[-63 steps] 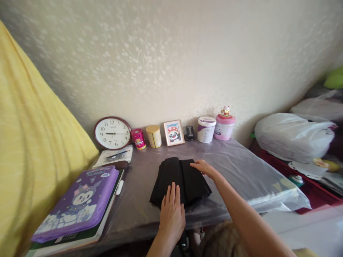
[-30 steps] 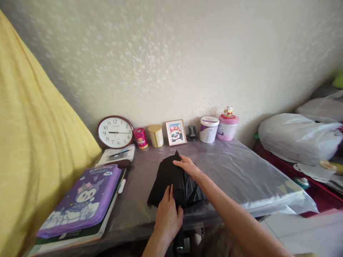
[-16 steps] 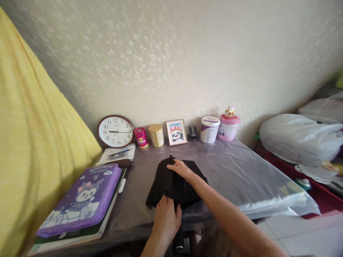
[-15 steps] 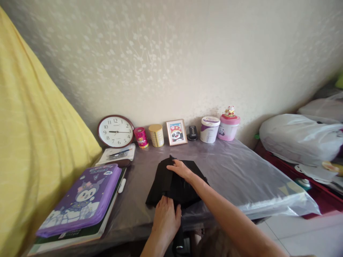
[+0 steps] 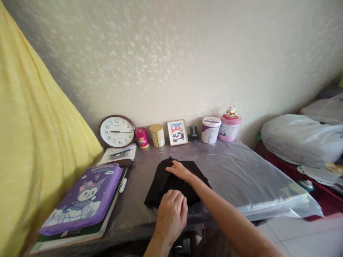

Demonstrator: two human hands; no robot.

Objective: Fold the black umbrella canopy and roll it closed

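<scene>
At your far left a yellow fabric (image 5: 32, 142) is hanging. Beside it a purple case (image 5: 80, 194) with a cartoon figure is lying; its small writing is too blurred to read. Against the wall a round clock (image 5: 117, 131) is showing numerals 1 to 12, and next to it a red tin (image 5: 142, 137) is standing, its label unreadable. The black folded cloth (image 5: 160, 182) is lying in the middle of the table (image 5: 241, 171), near its front. Your left hand (image 5: 173, 214) is resting on the cloth's near edge with its fingers bent together; I cannot tell whether it is pinching. Your right hand (image 5: 180, 170) is pressing flat on the far part, fingers straight.
</scene>
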